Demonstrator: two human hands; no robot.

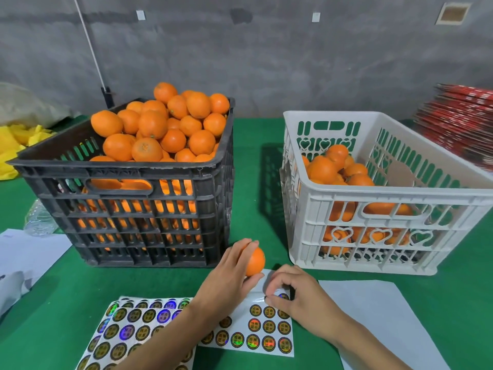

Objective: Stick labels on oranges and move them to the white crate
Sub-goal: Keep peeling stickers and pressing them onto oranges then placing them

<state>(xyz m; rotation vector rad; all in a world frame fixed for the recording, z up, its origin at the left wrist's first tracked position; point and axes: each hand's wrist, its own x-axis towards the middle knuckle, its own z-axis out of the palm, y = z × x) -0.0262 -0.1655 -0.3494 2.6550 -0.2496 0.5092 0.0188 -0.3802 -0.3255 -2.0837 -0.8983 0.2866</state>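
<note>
Left hand (226, 279) grips orange (254, 261); right hand (293, 295) pinches label (283, 296) off sheet (240, 311). Next: press label onto orange.

Matt green cloth is covering the bench (248, 134). At ten o'clock a black plastic crate (128, 209), at two o'clock a white plastic crate (373, 236); glossy holographic label sheets (256, 332) are gleaming at six o'clock.

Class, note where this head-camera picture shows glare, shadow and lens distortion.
Head view: holographic stickers throw rainbow glare; the black crate casts a slatted shadow on the green cloth toward the white crate; wide-angle bending curves the crate edges.
</note>
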